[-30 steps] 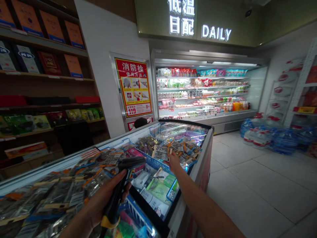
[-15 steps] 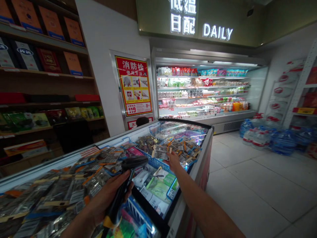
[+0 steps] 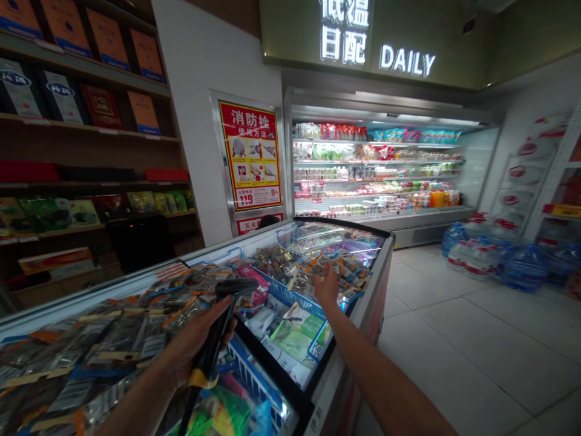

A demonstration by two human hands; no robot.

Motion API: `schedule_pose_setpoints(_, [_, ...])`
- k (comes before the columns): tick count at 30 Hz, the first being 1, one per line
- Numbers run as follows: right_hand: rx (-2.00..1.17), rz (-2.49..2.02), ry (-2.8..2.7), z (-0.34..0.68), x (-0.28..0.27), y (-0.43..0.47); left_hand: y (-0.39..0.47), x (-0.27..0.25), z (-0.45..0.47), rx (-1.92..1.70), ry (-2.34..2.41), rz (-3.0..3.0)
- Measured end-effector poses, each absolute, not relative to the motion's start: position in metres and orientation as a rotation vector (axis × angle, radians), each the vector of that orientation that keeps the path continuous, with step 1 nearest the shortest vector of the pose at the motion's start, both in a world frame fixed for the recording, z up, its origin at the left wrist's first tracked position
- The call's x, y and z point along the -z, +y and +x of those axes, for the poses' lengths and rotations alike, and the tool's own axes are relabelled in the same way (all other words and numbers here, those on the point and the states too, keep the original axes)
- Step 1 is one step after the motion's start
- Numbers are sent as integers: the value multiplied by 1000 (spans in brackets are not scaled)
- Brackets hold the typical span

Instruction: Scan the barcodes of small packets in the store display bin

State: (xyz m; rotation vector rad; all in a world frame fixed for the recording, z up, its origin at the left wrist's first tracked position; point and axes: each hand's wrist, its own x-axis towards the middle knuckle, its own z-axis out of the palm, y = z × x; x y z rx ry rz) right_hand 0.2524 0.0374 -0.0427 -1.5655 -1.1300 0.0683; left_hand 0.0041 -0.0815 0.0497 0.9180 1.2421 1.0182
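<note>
My left hand point(image 3: 206, 339) is wrapped round the handle of a black handheld barcode scanner point(image 3: 222, 321) with a yellow band near its base. The scanner's head points right, over the chest freezer. My right hand point(image 3: 327, 287) is over the pile at the freezer's far right, its thumb and fingers apart and nothing visibly held. A clear packet point(image 3: 299, 282) with a pale edge lies just left of its fingers. More flat packets point(image 3: 351, 269) with orange and tan edges lie beyond. Below is a blue basket point(image 3: 297, 297), and nearer me are green-and-white bags point(image 3: 297, 333).
Many similar packets point(image 3: 113, 339) cover the freezer's left part. Its grey rim point(image 3: 363, 303) runs along the right side. A refrigerated display point(image 3: 376, 163) stands behind, with large water bottles point(image 3: 524, 263) on the floor at right. Shelves of boxes point(image 3: 147, 112) are at left.
My right hand has let go of the clear packet, which now lies on the pile, and has shifted slightly right. The scanner stays in my left hand, a little lower and further left.
</note>
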Motion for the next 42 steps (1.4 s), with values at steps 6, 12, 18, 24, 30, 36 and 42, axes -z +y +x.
schedule_pose_setpoints(6, [27, -1759, -1867, 258, 40, 18, -81, -50, -2, -1053, 1222, 950])
schedule_pose_setpoints(12, [58, -1901, -2029, 271, 48, 30, -81, -52, -2, -1041, 1231, 940])
schedule_pose_setpoints(18, [114, -1983, -1981, 287, 47, 46, -80, -55, -10, -1071, 1283, 913])
schedule_pose_setpoints(24, [115, -1755, -2002, 248, 38, 36, -73, -54, -22, -1100, 1312, 887])
schedule_pose_setpoints(30, [-51, -1198, -2366, 157, 27, 22, -78, -56, -31, -1098, 1359, 933])
schedule_pose_setpoints(36, [-114, -1149, -2443, 136, 33, 15, -85, -57, -34, -1109, 1371, 914])
schedule_pose_setpoints(42, [-229, -1172, -2359, 187, 32, 4, -83, -51, -26, -1096, 1315, 982])
